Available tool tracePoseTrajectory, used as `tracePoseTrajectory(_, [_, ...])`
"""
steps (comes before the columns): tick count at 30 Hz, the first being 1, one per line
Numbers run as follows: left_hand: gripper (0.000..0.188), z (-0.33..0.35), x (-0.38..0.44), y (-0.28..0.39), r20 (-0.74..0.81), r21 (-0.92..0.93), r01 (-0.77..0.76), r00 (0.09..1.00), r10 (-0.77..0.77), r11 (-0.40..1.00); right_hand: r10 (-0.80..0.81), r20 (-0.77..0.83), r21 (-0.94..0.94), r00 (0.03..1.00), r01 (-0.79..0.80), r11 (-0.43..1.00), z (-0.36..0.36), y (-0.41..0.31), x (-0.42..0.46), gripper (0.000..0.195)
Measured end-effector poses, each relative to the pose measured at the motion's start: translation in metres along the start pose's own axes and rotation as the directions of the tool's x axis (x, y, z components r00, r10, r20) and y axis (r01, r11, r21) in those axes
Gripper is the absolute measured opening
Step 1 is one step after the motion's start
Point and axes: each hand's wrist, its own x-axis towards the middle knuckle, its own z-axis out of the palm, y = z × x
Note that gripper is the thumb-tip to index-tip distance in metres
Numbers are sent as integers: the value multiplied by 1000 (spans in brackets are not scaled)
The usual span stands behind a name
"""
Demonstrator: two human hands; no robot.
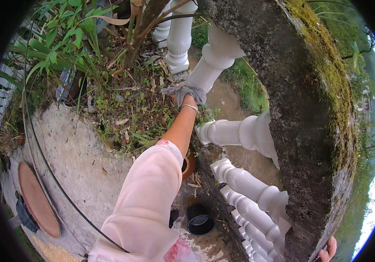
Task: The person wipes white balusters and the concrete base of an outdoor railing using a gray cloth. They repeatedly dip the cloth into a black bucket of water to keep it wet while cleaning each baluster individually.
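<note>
My left hand (186, 95), at the end of a pale pink sleeve and with a silver bracelet at its wrist, holds a grey cloth (195, 94). The cloth is wrapped around the hand and presses against the lower part of a white baluster (207, 67). Most of the left fingers are hidden by the cloth. At the bottom right, only a few fingers of my right hand (329, 250) show, bent at the edge of the mossy stone handrail (312, 98); the rest of that hand is out of view.
More white balusters (240, 131) stand under the handrail. Below my arm are a terracotta pot (189, 167) and a black bucket (201, 224). Leafy plants (66, 42) and a woody stem (135, 49) rise at the upper left. A black cable (53, 173) crosses above the concrete floor (76, 137).
</note>
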Motion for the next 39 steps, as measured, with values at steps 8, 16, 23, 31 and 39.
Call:
tracePoseTrajectory(8, [31, 12, -101, 14, 138, -365, 68, 990, -18, 928, 33, -7, 14, 999, -33, 999, 2, -2, -2, 33])
tracePoseTrajectory(16, [37, 53, -59, -27, -71, -524, 544, 739, -670, 656, 16, 25, 1, 1000, -16, 1000, -3, 3, -3, 33])
tracePoseTrajectory(23, [47, -6, 13, 1, 57, -94, 145, 988, -140, 985, 13, 52, -14, 999, -12, 1000, -8, 3, -1, 31])
tracePoseTrajectory(31, [34, 13, -33, 78, 379, 153, -543, 804, 458, 826, 33, 15, 6, 999, -33, 999, -3, 3, -3, 30])
tracePoseTrajectory(39, [27, 22, -11, 91, 534, 1, -371, 785, 313, 929, 9, 0, 16, 1000, -9, 1000, 0, 5, -3, 29])
